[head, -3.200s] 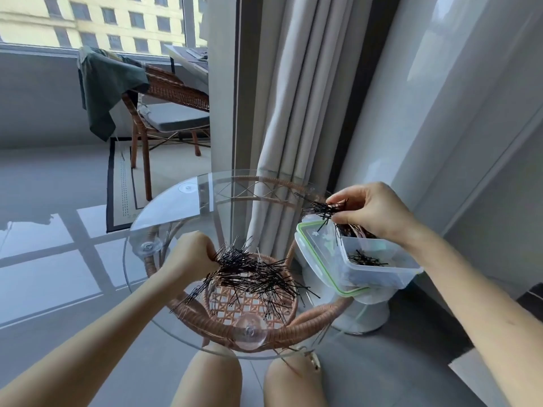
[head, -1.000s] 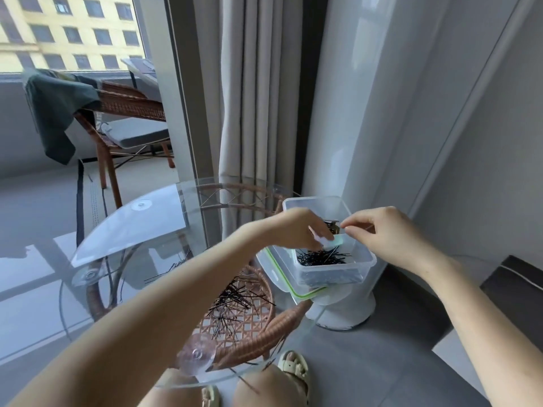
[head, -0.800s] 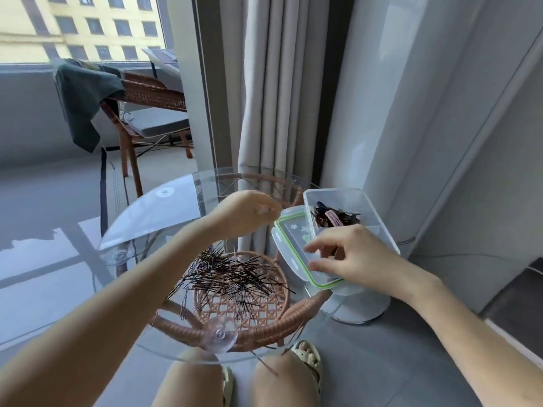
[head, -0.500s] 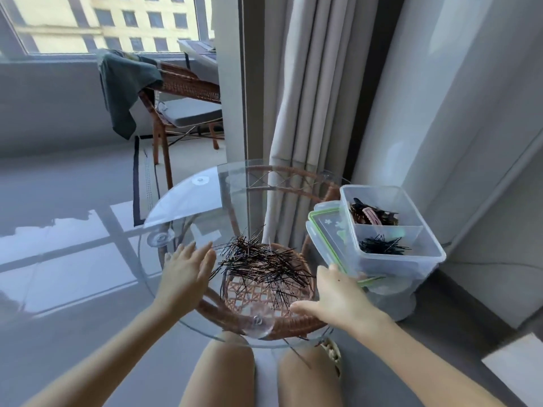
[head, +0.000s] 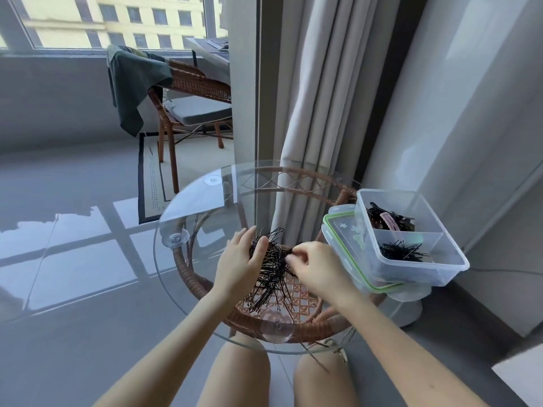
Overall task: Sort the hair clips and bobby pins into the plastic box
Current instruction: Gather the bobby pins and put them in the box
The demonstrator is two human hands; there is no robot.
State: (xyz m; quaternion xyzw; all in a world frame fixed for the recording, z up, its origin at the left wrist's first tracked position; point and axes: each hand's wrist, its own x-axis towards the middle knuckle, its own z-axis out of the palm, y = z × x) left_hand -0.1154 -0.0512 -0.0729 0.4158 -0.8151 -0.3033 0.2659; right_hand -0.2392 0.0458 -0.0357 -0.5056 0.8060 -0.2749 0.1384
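So we're looking at a loose pile of thin black metal bobby pins [head: 269, 282] lying on the round glass table top [head: 205, 218]. It's just left of the clear rectangular plastic box [head: 426, 273], which is sitting on its green-rimmed lid [head: 343, 230] at the table's right edge.

These pins are weighing next to nothing, but they're stiff, springy and slick. On glass they're probably going to be skating around and tangling into each other. So we're guessing a bunch squeezed across its middle is going to come up better than single pins picked by the tips.

Our left hand [head: 239, 259] is lying mostly straight-fingered against the left side of the pile, walling it in and gripping nothing. Our right hand [head: 316, 267] is curling its fingers into the right side and pinching a few pins.

In the box, the far compartment is holding dark and pink hair clips [head: 388, 220], and the near one is holding some pins too.
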